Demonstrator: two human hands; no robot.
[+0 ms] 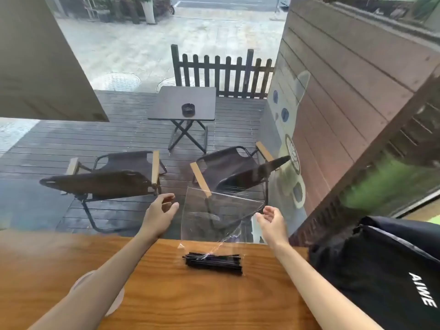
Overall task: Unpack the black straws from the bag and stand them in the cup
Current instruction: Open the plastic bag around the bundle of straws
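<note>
A bundle of black straws (214, 261) lies flat on the wooden counter (166, 294), near its far edge. The clear plastic bag (214, 217) stands upright just behind them against the window glass, with its crumpled lower end touching the bundle. My left hand (160, 214) hovers left of the bag, fingers spread, holding nothing. My right hand (271, 221) hovers at the bag's right edge, fingers apart, and I cannot tell whether the fingertips touch the plastic. A pale round cup (116, 303) sits at the near left, mostly hidden under my left forearm.
A black fabric bag (381, 277) with white lettering fills the counter's right side. The window pane rises directly behind the counter's far edge. Outside on a wooden deck are two folding chairs, a small table with an ashtray, and a fence.
</note>
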